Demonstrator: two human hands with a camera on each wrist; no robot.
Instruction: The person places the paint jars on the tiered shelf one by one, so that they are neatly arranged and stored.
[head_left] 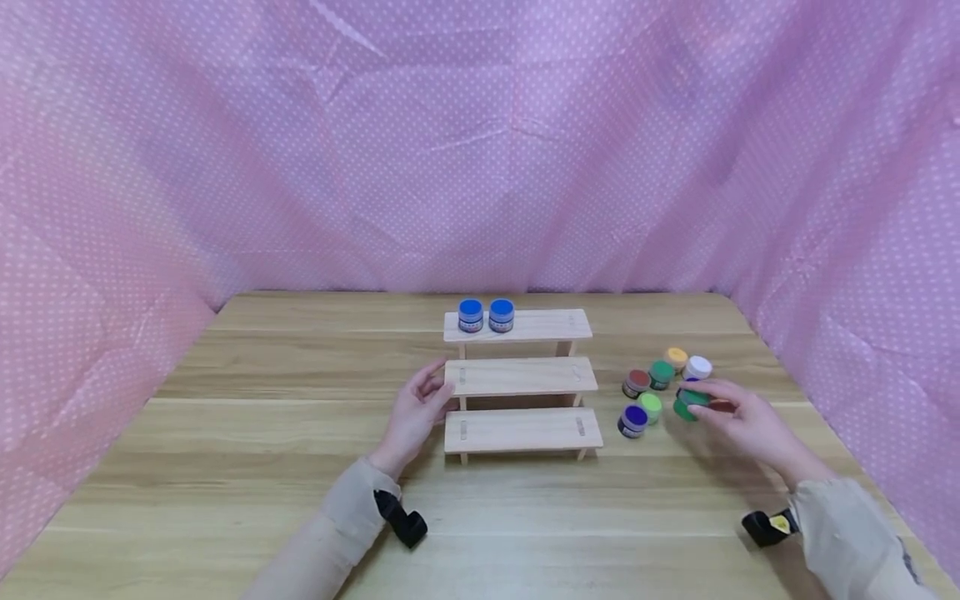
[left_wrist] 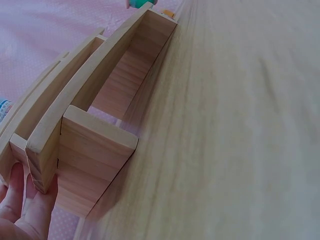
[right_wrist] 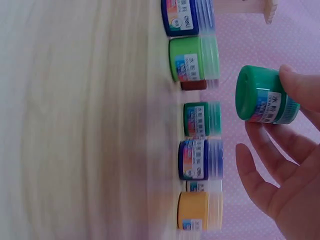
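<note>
My right hand (head_left: 750,422) pinches a green paint jar (right_wrist: 260,95) between thumb and fingers. The jar is tilted and lifted off the table, above the other jars. At the left end of a three-tier wooden display stand (head_left: 521,429), my left hand (head_left: 416,412) holds the boards' edge; in the left wrist view its fingers (left_wrist: 42,205) touch the board ends. Two blue-lidded paint jars (head_left: 470,316) stand side by side on the left part of the top tier. The middle and bottom tiers are bare.
Right of the stand, several paint jars stand grouped: purple (head_left: 633,421), light green (head_left: 649,407), brown (head_left: 637,383), dark green (head_left: 661,374), orange-yellow (head_left: 675,359) and white (head_left: 697,367). My right hand partly hides others. Pink dotted cloth (head_left: 480,167) surrounds the wooden table (head_left: 262,467).
</note>
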